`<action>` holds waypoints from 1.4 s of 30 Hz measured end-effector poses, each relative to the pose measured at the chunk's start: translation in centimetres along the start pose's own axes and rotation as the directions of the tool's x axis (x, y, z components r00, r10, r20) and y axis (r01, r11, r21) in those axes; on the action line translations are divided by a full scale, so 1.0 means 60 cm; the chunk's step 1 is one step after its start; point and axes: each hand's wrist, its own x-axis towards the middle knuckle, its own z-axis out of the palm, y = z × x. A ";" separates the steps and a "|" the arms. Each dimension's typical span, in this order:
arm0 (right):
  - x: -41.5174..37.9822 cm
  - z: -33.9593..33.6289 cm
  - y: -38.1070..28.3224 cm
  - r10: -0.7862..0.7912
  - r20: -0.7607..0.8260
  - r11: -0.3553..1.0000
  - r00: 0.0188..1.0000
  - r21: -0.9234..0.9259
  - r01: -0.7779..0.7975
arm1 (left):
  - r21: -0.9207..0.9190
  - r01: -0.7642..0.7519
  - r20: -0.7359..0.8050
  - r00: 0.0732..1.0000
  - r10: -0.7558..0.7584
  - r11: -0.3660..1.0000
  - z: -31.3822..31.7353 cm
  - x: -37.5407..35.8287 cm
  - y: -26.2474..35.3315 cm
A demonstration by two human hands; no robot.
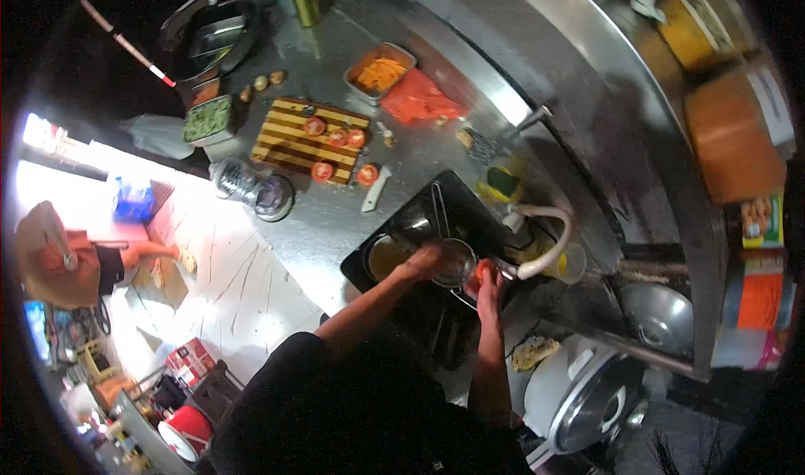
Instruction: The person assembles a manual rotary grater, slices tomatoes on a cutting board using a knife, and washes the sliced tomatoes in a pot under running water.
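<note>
Over the black sink (369,267), my right hand (488,292) has its fingers closed around a small red thing that looks like a tomato (484,269). It is right beside the head of the white faucet (549,267). My left hand (425,261) is at the left rim of a round metal strainer (454,264) in the sink; its fingers are blurred and partly hidden. A pale round bowl (386,257) sits in the sink left of that hand.
Cut tomatoes (338,137) lie on a striped cutting board (281,144), near a white-handled knife (376,188). A glass jar (272,197) stands at the counter's edge. Orange strips fill a tub (402,54) behind. A large lidded pot (558,391) is at right. Another person (59,257) is far left.
</note>
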 end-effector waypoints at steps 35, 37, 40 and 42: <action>0.061 0.275 -0.077 -0.208 0.264 0.974 0.942 0.146 0.174 | 0.169 0.508 -0.931 0.363 -0.031 0.844 -0.353 -0.058 0.018; 0.071 0.128 -0.009 -0.138 0.154 0.948 0.978 0.306 0.085 | 0.103 0.134 -0.757 0.653 -0.010 0.986 -0.248 -0.035 0.037; 0.025 0.060 -0.013 0.015 0.020 0.939 1.000 0.343 -0.021 | -0.136 -0.060 -0.405 0.914 0.000 0.989 -0.040 0.001 0.039; -0.007 0.034 -0.012 0.059 -0.035 0.949 0.998 0.313 -0.045 | -0.214 -0.025 -0.218 0.976 -0.022 0.977 0.060 0.023 0.040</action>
